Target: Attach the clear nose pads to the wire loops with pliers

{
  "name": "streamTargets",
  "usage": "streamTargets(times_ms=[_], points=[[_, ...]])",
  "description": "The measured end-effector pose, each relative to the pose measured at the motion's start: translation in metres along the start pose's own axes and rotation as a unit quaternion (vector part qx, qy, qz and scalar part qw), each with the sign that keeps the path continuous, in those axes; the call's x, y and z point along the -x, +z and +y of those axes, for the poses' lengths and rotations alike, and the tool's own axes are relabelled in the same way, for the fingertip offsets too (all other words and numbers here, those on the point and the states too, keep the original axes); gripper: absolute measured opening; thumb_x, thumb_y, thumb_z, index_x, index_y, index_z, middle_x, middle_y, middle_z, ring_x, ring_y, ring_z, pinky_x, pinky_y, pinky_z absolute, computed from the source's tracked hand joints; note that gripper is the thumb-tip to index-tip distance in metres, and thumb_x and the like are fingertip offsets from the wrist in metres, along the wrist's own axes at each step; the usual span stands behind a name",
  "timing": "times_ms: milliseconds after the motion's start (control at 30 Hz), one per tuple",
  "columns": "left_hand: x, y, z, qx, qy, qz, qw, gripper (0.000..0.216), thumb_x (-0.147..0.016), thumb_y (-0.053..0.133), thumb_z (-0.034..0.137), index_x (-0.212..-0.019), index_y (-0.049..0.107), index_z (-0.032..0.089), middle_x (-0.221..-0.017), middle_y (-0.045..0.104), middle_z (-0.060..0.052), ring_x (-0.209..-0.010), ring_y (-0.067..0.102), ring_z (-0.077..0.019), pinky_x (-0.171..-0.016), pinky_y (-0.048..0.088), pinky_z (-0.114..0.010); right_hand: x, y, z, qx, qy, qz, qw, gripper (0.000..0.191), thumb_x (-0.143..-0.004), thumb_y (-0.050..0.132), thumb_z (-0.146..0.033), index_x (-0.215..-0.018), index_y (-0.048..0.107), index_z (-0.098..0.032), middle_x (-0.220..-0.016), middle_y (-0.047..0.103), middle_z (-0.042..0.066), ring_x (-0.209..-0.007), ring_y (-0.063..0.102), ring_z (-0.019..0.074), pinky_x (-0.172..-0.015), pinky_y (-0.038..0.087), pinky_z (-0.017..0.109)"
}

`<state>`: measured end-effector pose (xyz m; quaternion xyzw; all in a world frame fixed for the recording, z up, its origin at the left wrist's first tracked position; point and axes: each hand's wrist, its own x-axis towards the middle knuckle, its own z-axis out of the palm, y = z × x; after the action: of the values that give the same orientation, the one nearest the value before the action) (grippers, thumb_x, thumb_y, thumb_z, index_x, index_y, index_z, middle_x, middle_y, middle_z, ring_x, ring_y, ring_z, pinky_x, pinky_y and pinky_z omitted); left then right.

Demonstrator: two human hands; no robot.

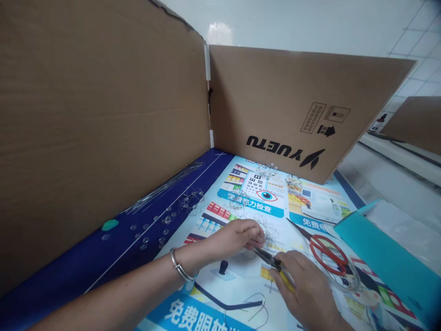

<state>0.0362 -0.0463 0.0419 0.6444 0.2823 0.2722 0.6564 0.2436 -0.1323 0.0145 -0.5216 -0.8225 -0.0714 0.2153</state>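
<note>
Holding looped wire (268, 228) and pliers (272, 260) over the middle of the worktop (246, 282)

The looped wire fans out just past the fingers of the left hand (245, 236), near the centre of the printed worktop. That hand is closed, its fingers curled in a pinch on the piece; a silver bracelet (181, 265) circles its wrist. The right hand (306, 285) is wrapped around the yellow handles of the pliers, whose narrow tips reach the left fingertips. Whether those tips grip the wire cannot be told.

Towards the near edge, below the pliers, lies a bent wire (263, 303) in open curves. To the right of the hands rest scissors (316, 240) with red handles, blades directed towards the far edge, and a pale ring (356, 280) sits just beside their handles. A teal box (386, 257) stands along the right edge.

Farther off, small wire tangles (267, 171) are scattered near the far edge, and another tangle (193, 201) lies towards the left edge. Clear discs (146, 240) are spread over the navy strip on that side, near a green oval (110, 225). A bundle of straight wires (165, 188) runs beside the left cardboard panel (103, 115). This panel meets the rear cardboard panel (310, 92), printed with upside-down lettering, at the far left corner.
</note>
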Motion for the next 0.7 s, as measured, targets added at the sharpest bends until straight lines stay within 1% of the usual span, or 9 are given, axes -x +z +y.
streamTargets(times_ms=[67, 100, 200, 267, 367, 467, 567, 700], points=[[-0.0002, -0.0019, 0.0023, -0.026, 0.000, 0.007, 1.000, 0.034, -0.088, 0.041, 0.041, -0.090, 0.060, 0.012, -0.093, 0.062, -0.009, -0.082, 0.058, -0.0166, -0.076, 0.046, -0.031, -0.0003, -0.0005, 0.0042, -0.034, 0.024, 0.002, 0.999, 0.023, -0.084, 0.050, -0.034, -0.103, 0.049, -0.022, -0.091, 0.058, 0.005, -0.084, 0.055, 0.0188, -0.072, 0.042, 0.030], [-0.0004, -0.0026, 0.0028, -0.042, -0.002, 0.009, 0.999, 0.034, -0.089, 0.041, 0.040, -0.091, 0.061, 0.013, -0.092, 0.062, -0.009, -0.081, 0.058, -0.0165, -0.075, 0.046, -0.030, -0.0007, -0.0005, 0.0060, -0.047, 0.042, -0.008, 0.998, 0.023, -0.084, 0.050, -0.035, -0.103, 0.048, -0.023, -0.091, 0.058, 0.004, -0.084, 0.055, 0.0183, -0.071, 0.043, 0.030], [-0.0007, -0.0044, 0.0020, -0.102, -0.007, 0.017, 0.995, 0.033, -0.089, 0.040, 0.039, -0.094, 0.061, 0.014, -0.090, 0.063, -0.008, -0.080, 0.058, -0.0166, -0.073, 0.046, -0.029, -0.0022, 0.0003, 0.0093, -0.063, 0.098, -0.068, 0.991, 0.022, -0.085, 0.046, -0.040, -0.101, 0.049, -0.025, -0.092, 0.058, 0.003, -0.083, 0.056, 0.0181, -0.067, 0.044, 0.029], [-0.0002, -0.0052, 0.0006, -0.147, 0.000, 0.022, 0.989, 0.032, -0.090, 0.038, 0.038, -0.097, 0.060, 0.015, -0.090, 0.063, -0.007, -0.079, 0.058, -0.0167, -0.071, 0.045, -0.028, -0.0033, 0.0012, 0.0099, -0.063, 0.119, -0.104, 0.985, 0.023, -0.086, 0.043, -0.042, -0.100, 0.050, -0.026, -0.092, 0.058, 0.003, -0.083, 0.056, 0.0188, -0.067, 0.045, 0.029], [0.0020, -0.0058, -0.0002, -0.204, 0.016, 0.011, 0.979, 0.031, -0.091, 0.037, 0.035, -0.104, 0.059, 0.019, -0.091, 0.064, -0.006, -0.080, 0.058, -0.0168, -0.071, 0.044, -0.028, -0.0042, 0.0023, 0.0098, -0.060, 0.132, -0.132, 0.981, 0.026, -0.086, 0.041, -0.045, -0.101, 0.051, -0.026, -0.093, 0.058, 0.003, -0.084, 0.056, 0.0196, -0.069, 0.045, 0.031], [0.0046, -0.0054, 0.0011, -0.237, 0.024, -0.005, 0.971, 0.031, -0.091, 0.036, 0.033, -0.111, 0.057, 0.020, -0.091, 0.065, -0.005, -0.083, 0.059, -0.0176, -0.074, 0.043, -0.028, -0.0042, 0.0024, 0.0097, -0.052, 0.141, -0.150, 0.977, 0.027, -0.085, 0.039, -0.046, -0.100, 0.051, -0.027, -0.091, 0.058, 0.003, -0.083, 0.057, 0.0203, -0.066, 0.044, 0.031], [0.0061, -0.0045, 0.0027, -0.243, 0.024, -0.011, 0.970, 0.034, -0.092, 0.034, 0.032, -0.117, 0.054, 0.021, -0.091, 0.066, -0.005, -0.083, 0.059, -0.0178, -0.073, 0.043, -0.028, -0.0042, 0.0017, 0.0096, -0.045, 0.145, -0.156, 0.976, 0.028, -0.085, 0.039, -0.047, -0.100, 0.052, -0.027, -0.091, 0.058, 0.002, -0.083, 0.057, 0.0206, -0.067, 0.044, 0.032], [0.0064, -0.0038, 0.0039, -0.243, 0.018, -0.004, 0.970, 0.035, -0.092, 0.034, 0.034, -0.119, 0.052, 0.020, -0.093, 0.065, -0.006, -0.080, 0.060, -0.0177, -0.071, 0.044, -0.028, -0.0049, 0.0004, 0.0086, -0.048, 0.144, -0.153, 0.977, 0.027, -0.085, 0.040, -0.047, -0.098, 0.053, -0.028, -0.092, 0.059, 0.002, -0.083, 0.057, 0.0201, -0.067, 0.043, 0.031]])
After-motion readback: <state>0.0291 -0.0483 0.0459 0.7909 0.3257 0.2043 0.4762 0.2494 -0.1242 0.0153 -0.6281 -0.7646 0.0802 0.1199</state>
